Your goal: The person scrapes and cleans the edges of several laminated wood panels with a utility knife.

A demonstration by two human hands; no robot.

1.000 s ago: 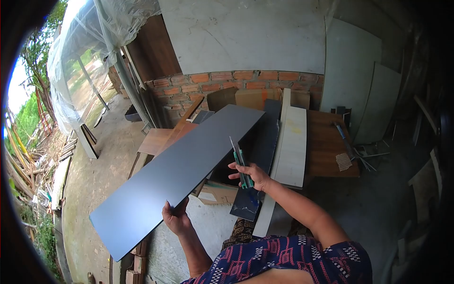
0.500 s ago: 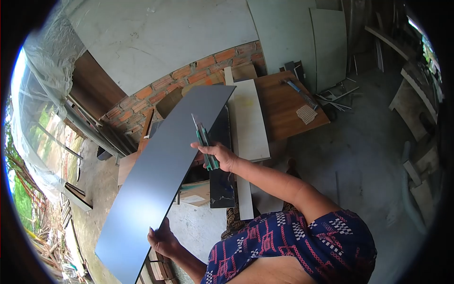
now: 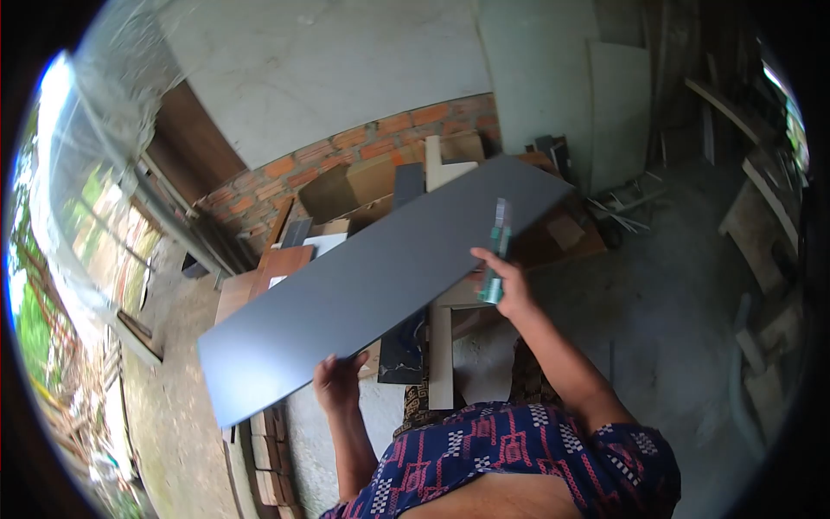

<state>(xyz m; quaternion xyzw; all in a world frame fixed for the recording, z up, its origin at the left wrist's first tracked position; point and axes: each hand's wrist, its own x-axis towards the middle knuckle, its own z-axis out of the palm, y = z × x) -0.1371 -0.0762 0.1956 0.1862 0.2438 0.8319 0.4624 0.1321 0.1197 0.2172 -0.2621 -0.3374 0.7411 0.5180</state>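
A long dark grey panel [image 3: 389, 251] lies slantwise in front of me, above the work surface. Near its lower left part, my left hand [image 3: 340, 381] grips the near edge, with the fingers partly hidden under it. My right hand [image 3: 503, 281] is at the near edge towards the right end. It is closed round a green and clear tool [image 3: 495, 264], blurred by motion, while the thumb or a finger rests near the panel's edge.
Behind the panel stand an open cardboard box [image 3: 346, 186] and a low brick wall [image 3: 363, 138]. A black marbled board [image 3: 402, 350] and a pale strip [image 3: 441, 359] lie below it. Offcuts [image 3: 627, 208] are on the floor at right; stacked pieces [image 3: 272, 458] are at lower left.
The panel has swung clockwise to a flatter slant, its far end now further right over the brown board. My right hand has moved right with the tool; my left hand has moved up and right.
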